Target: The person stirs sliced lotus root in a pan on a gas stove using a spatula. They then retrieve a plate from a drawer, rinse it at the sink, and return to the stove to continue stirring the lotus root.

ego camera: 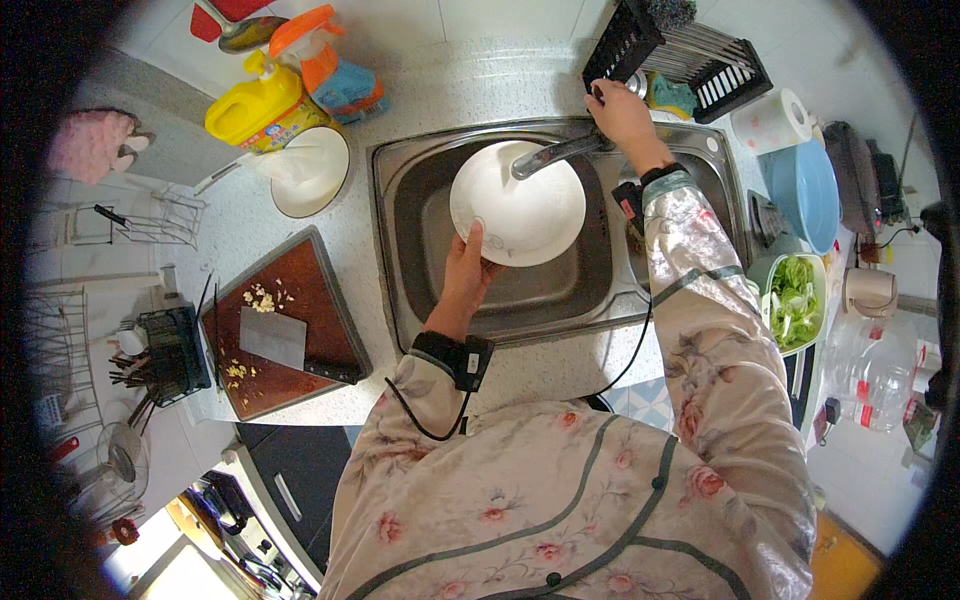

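Observation:
My left hand [466,277] grips the near-left rim of a white ceramic bowl [525,217], thumb on the inner face. The bowl is held over the large basin of a stainless steel double sink [420,315]. Above the bowl reaches the metal faucet spout [551,156]; whether water runs is hard to tell. My right hand [621,114] is at the faucet's base with curled fingers, and seems to hold the handle, which is mostly hidden under it. Dark bands with cables circle both wrists.
Left of the sink, a cleaver [274,337] and chopped garlic lie on a cutting board [315,285]. Behind stand a white bowl [330,180], a yellow detergent jug [255,112] and a spray bottle [337,82]. At right are a blue basin [806,195] and a container of greens [795,300].

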The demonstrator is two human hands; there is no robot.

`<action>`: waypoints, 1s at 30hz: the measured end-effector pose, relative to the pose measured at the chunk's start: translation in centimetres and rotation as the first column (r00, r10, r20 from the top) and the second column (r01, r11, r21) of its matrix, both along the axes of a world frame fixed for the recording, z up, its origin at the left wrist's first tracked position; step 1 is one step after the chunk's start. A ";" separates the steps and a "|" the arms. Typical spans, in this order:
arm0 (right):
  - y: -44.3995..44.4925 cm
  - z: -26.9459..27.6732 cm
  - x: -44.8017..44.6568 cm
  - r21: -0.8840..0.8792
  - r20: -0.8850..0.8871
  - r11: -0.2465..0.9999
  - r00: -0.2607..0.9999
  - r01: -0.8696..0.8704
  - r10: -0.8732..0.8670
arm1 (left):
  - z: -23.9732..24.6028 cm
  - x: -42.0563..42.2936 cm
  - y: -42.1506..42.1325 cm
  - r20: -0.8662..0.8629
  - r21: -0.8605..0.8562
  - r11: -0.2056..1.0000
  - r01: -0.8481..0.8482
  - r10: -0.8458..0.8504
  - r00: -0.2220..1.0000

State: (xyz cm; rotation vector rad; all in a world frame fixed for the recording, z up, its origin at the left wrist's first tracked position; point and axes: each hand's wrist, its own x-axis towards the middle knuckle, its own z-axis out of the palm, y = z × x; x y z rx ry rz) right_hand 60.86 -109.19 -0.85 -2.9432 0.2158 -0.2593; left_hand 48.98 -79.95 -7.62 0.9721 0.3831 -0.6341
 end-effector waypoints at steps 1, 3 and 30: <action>0.0 0.0 -0.1 0.005 0.016 1.000 1.000 -0.005 0.004 | -0.2 -0.1 -0.1 0.012 -0.012 1.000 -0.011 0.011 1.000; -0.1 0.2 -0.4 0.017 0.024 1.000 1.000 -0.005 0.004 | -0.4 -0.3 -0.2 0.072 0.008 0.999 -0.052 0.051 0.996; 2.0 1.0 -2.6 0.061 0.045 0.988 0.989 0.140 -0.143 | -1.0 0.6 2.4 0.046 0.200 0.977 -0.068 0.060 0.997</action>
